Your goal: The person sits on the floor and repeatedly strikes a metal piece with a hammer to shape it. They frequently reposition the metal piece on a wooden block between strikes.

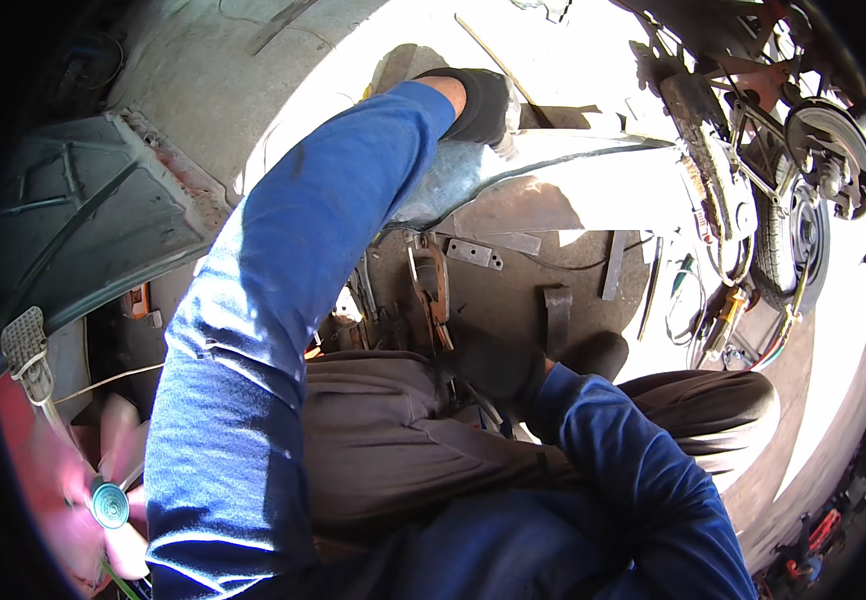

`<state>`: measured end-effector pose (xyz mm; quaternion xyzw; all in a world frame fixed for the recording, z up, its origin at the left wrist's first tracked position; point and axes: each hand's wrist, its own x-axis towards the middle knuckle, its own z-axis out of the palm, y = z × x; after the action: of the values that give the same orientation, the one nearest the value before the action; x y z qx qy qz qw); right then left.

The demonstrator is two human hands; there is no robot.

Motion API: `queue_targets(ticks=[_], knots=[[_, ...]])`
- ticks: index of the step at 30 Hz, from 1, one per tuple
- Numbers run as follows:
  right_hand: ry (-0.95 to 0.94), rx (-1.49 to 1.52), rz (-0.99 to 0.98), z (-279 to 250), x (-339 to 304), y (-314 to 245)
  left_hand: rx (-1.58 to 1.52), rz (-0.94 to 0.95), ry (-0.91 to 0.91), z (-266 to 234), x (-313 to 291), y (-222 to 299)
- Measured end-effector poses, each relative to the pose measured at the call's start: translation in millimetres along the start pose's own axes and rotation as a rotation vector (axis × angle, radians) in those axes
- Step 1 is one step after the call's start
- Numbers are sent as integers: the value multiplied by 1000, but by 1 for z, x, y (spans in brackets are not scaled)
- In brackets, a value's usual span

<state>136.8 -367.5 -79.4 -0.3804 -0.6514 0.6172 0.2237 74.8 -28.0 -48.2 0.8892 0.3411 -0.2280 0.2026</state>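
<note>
My left hand (481, 108), in a dark glove, reaches far forward to the upper edge of a curved sheet-metal panel (453, 182). Its fingers bend down over that edge, closed against the metal; the forearm and glove hide part of the grip. Close to my lap, my right hand (501, 368), also gloved, is in deep shadow. Its fingers look closed, but what they hold cannot be made out. Just beyond it lies an orange-and-metal clamp-like tool (435, 285). A drilled metal plate (475, 254) and a short metal strip (557, 315) lie on the ground between my hands.
On the right stand a wheel (805, 232) and greasy motorcycle parts (698, 130) with loose cables. A green-grey body panel (103, 210) leans at the left. A pink-bladed fan (109, 503), blurred by spinning, is at lower left. A thin rod (498, 65) lies beyond my left hand.
</note>
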Motion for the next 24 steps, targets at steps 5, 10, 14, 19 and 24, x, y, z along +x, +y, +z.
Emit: queue_targets(ticks=[5,10,14,19,24], knots=[[64,217,113,-6,0,-15,217,127,-28,9,11,-8],[195,579,195,-2,18,-24,385,192,-34,18,20,-17],[331,626,274,-1,46,-18,234,90,28,21,22,-18],[445,198,146,-4,82,6,187,91,36,12,16,-15],[549,-181,37,3,91,5,-21,47,26,5,4,-7]])
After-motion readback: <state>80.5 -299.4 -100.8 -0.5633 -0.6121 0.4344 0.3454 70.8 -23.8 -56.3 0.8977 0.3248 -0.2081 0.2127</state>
